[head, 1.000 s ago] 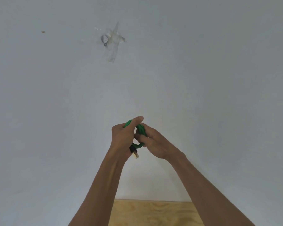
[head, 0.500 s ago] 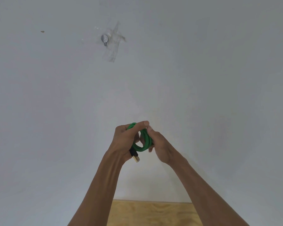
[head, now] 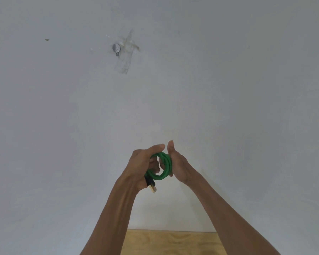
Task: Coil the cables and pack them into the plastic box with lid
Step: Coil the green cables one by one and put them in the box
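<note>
A green cable (head: 164, 168) is wound into a small coil of a few loops and held up in front of a white wall. My left hand (head: 142, 168) grips the coil's left side, thumb on top. A black plug with a gold tip (head: 151, 185) sticks out below that hand. My right hand (head: 179, 166) cups the coil's right side, its fingers curled behind the loops and its thumb raised above them. The plastic box and lid are out of view.
A white wall (head: 228, 89) fills nearly the whole view. A metal hook under clear tape (head: 118, 49) is stuck high on it. A strip of plywood surface (head: 166, 242) shows at the bottom between my forearms.
The coil has turned to face the camera, so its open ring shows. My right hand has shifted from over the loops to their right side, and its thumb has lifted.
</note>
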The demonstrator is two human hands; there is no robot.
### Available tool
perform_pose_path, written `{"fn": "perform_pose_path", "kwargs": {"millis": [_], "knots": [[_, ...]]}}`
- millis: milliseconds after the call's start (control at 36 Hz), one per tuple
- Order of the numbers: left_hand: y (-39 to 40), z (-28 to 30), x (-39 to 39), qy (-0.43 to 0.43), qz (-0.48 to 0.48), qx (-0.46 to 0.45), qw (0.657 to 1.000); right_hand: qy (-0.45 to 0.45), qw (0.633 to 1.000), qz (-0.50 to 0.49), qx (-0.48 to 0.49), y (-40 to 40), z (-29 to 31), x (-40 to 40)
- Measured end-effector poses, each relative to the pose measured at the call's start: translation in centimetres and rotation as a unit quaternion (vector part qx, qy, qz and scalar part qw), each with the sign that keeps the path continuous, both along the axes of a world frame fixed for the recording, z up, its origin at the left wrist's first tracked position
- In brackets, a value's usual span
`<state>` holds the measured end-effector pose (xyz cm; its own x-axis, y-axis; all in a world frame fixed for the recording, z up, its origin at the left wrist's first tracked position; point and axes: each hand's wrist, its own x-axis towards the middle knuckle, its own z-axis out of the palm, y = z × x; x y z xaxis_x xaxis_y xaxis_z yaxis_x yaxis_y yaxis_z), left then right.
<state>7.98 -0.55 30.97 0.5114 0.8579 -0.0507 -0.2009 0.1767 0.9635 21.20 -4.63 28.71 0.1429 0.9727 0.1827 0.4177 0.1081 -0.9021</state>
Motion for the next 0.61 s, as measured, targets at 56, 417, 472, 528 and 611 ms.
{"fn": "perform_pose_path", "kwargs": {"millis": [56,417,472,528,611], "knots": [[0.1,-0.1,0.1,-0.001,-0.002,-0.006,1.0,-0.031,0.999,-0.012,0.018,0.3,-0.1,0.2],[0.5,-0.1,0.2,-0.024,0.109,0.074,0.991,-0.118,0.981,-0.066,0.141,-1.4,-1.5,-1.0],[0.5,0.1,0.2,-0.015,0.113,0.09,0.989,-0.101,0.976,-0.094,0.168,-1.3,-2.0,-1.5],[0.4,0.2,0.4,-0.01,0.122,0.101,0.987,-0.073,0.97,-0.126,0.192,-1.2,-2.4,-2.1],[0.1,0.2,0.6,-0.006,0.131,0.111,0.985,-0.032,0.955,-0.167,0.244,-1.6,-2.8,-3.2]]}}
